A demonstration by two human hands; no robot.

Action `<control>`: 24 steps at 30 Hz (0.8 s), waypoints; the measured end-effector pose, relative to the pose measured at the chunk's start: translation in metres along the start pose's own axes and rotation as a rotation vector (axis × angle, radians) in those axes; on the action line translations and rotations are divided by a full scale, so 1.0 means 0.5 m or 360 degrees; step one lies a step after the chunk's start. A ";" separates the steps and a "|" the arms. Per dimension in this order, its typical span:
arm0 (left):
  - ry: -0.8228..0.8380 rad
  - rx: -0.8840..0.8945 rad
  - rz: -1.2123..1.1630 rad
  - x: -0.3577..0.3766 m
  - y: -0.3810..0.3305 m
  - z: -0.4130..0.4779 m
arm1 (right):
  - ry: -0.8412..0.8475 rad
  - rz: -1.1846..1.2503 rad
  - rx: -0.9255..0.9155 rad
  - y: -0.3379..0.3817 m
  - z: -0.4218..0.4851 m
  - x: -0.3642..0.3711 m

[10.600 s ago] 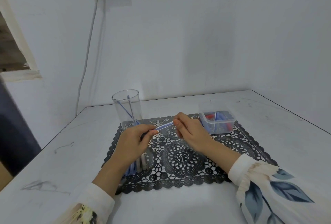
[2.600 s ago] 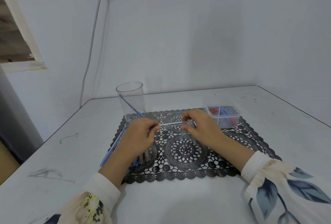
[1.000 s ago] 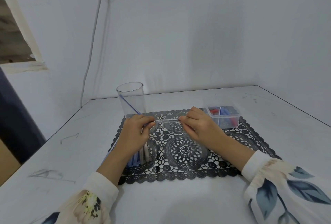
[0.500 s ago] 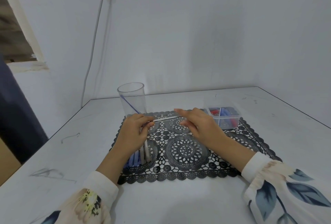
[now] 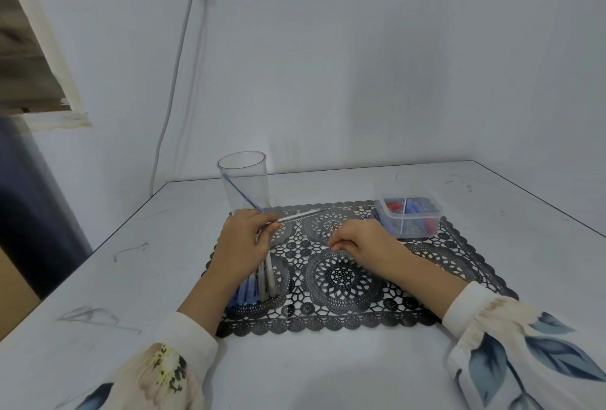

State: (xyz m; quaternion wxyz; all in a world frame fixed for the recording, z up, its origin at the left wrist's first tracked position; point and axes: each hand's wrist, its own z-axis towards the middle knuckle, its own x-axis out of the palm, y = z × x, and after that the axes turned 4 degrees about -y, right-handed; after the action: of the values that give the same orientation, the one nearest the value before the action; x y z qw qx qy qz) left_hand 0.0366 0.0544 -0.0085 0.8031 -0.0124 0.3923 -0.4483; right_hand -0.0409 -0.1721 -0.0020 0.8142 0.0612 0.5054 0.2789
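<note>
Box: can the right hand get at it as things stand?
Probably yes. The right hand rests on the mat just beside the box; nothing lies between them, and the box looks lidless, so its top seems free.

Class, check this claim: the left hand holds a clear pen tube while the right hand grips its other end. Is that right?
Not quite. The head view shows the left hand holding the clear pen tube, but the right hand is off it. It rests on the black mat with its fingers curled. The tube's other end is free.
</note>
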 end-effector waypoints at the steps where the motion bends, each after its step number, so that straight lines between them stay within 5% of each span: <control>1: -0.0002 0.0002 -0.0008 0.000 0.000 0.000 | 0.0064 -0.0014 0.0006 0.000 0.000 0.001; 17: 0.0032 -0.0005 -0.0021 -0.003 -0.006 0.000 | 0.0400 -0.0140 0.0009 -0.007 -0.005 -0.002; 24: 0.0048 0.0045 0.0001 -0.003 -0.011 0.001 | -0.0113 -0.0188 0.0144 -0.017 0.000 -0.003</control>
State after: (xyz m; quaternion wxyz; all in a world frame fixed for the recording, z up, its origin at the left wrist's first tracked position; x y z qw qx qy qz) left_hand 0.0325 0.0519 -0.0050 0.7974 0.0059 0.3979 -0.4537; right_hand -0.0381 -0.1800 -0.0042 0.8431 0.0778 0.4910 0.2049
